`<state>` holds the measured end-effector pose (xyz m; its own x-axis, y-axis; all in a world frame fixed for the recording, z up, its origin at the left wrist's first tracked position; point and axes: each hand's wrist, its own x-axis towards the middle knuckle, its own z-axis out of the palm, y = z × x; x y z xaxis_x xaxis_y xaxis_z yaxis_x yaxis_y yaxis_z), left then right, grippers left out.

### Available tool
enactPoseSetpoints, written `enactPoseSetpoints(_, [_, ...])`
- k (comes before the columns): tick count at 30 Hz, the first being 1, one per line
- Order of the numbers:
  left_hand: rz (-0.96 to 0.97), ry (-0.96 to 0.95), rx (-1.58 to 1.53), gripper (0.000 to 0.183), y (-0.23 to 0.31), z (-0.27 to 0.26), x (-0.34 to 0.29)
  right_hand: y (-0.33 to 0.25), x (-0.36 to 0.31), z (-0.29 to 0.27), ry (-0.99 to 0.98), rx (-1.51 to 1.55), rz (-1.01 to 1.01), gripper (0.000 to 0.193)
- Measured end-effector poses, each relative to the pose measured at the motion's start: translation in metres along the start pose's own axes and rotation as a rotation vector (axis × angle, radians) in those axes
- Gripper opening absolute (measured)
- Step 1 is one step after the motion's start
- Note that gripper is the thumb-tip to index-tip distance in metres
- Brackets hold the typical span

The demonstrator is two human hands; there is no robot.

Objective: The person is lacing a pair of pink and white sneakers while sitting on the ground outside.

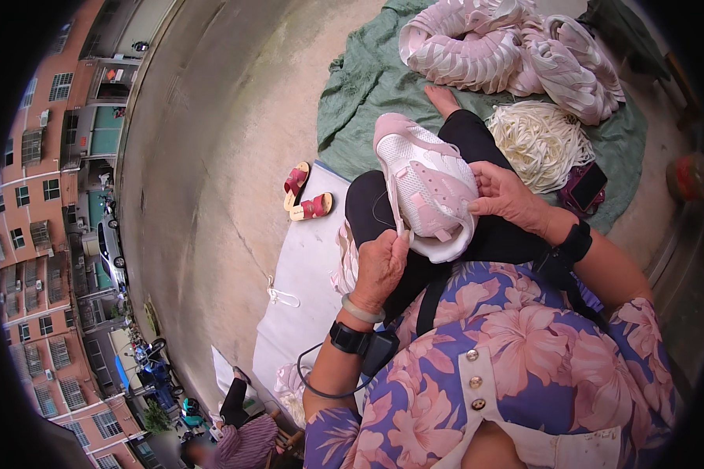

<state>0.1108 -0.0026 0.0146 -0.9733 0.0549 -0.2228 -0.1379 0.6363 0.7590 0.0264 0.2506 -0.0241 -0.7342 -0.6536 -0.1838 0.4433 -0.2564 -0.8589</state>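
A pink and white shoe upper [430, 187] lies over my lap, its pink toe pointing away from me. My left hand [382, 270] is closed in a pinch at the upper's near left edge. A thin dark thread curves just above those fingers; whether a needle is in them is too small to tell. With thumb and fingertips, my right hand [512, 202] holds the upper's right edge. More pink and white uppers [346, 262] show partly beside my left knee. A heap of cream laces [536, 144] lies beyond my right hand.
A large pile of linked uppers [461, 51] rests on a green cloth [360, 86]. Near the laces lies a dark phone [587, 186]. Red slippers [313, 207] stand by a white sheet [305, 273], with a white cord [281, 295] beside it. Another person [242, 442] sits at lower left.
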Motion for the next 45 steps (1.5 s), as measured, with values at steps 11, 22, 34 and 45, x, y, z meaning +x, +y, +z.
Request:
enactPoseSetpoints(11, [-0.028, 0.159, -0.101, 0.034, 0.025, 0.006, 0.022, 0.009, 0.017, 0.015, 0.303, -1.053, -0.652, 0.036])
enactPoseSetpoints(22, [-0.26, 0.053, -0.216, 0.031, 0.014, -0.006, 0.049, 0.014, 0.05, 0.007, 0.206, -1.325, -0.546, 0.031])
enactPoseSetpoints(34, [-0.323, -0.086, -0.33, 0.029, 0.018, -0.004, 0.043, 0.025, 0.028, -0.041, 0.362, -1.149, -0.755, 0.023])
enactPoseSetpoints(45, [-0.511, -0.193, -0.519, 0.026, 0.014, -0.026, 0.056, 0.145, 0.013, -0.247, 0.934, -0.878, 0.331, 0.014])
